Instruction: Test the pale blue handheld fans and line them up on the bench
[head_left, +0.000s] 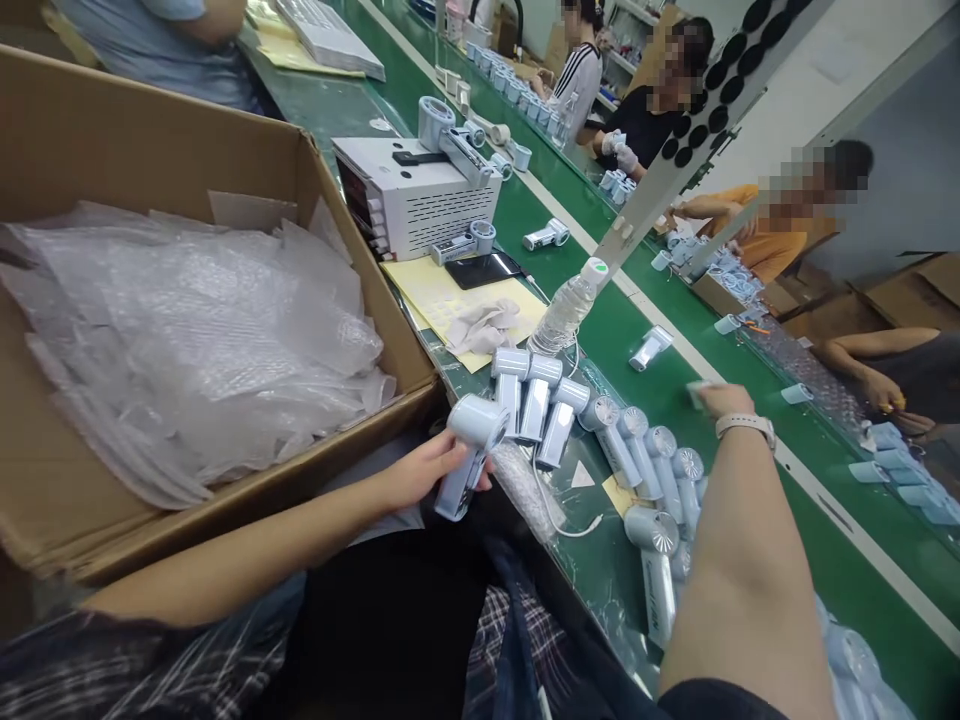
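My left hand (431, 465) is closed around the handle of a light blue handheld fan (478, 422), held over my lap beside the carton. My right hand (726, 402), with a pale band on the wrist, reaches out over the green conveyor belt (750, 365). Its fingers are closed, and a small whitish thing (699, 392) shows blurred at their tips; its kind is unclear. Between my arms, handheld fans (634, 455) lie in a row along the bench edge. One more fan (651, 347) lies on the belt, beyond the row.
An open carton (367, 420) of bubble bags (195, 330) stands at left. Behind the fans are a water bottle (562, 312), a phone (484, 270) and a white power supply (420, 200). A slanting post (637, 205) rises past the belt. Several people work nearby.
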